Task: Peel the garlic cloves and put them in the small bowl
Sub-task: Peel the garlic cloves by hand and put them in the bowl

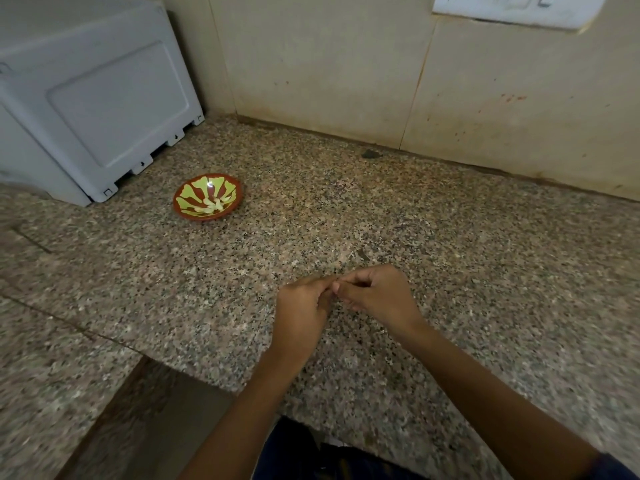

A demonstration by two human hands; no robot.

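Note:
The small bowl, reddish-brown with a yellow-green leaf pattern, sits on the speckled granite counter at the left, with several pale peeled garlic cloves inside. My left hand and my right hand meet above the counter's middle, fingertips pressed together. They pinch something small between them, probably a garlic clove, almost wholly hidden by the fingers. Both hands are well to the right of and nearer than the bowl.
A grey-white appliance stands at the back left, close behind the bowl. A beige tiled wall bounds the counter at the back. The counter steps down to a lower recess at front left. Small dark bits lie near the wall.

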